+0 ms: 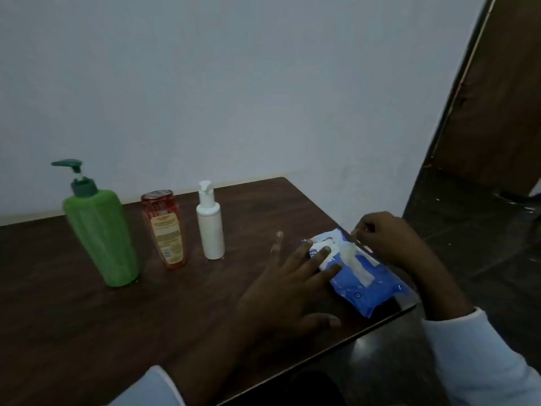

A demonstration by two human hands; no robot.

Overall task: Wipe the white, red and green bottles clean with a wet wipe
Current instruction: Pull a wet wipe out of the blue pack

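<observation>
**Getting a wipe out of the pack; bottles not yet touched**

The step in hand looks like the opening one: freeing a wet wipe. The blue soft pack of wet wipes lies at the right corner of the dark brown wooden table, close to its edge. The left hand lies on the near-left end of the pack with its fingers straight and spread, pressing it down. The right hand is at the far end, with fingertips pinched together on a white strip that runs across the top of the pack (whether this is the reseal flap or a wipe itself, the dim view does not settle).

The three bottles stand upright in a row on the left half of the table, well apart from both hands. The tall green plastic pump bottle is furthest left, the red bottle with a pale label is in the middle, and the slim white bottle with a spray top is nearest the pack. None touches its neighbour.

The next move probably calls for a steady pull with the right hand while the left keeps the pack from lifting or sliding off the corner. A single sheet then needs to come clear before a hand reaches for a bottle, and the white one is the closest.
</observation>
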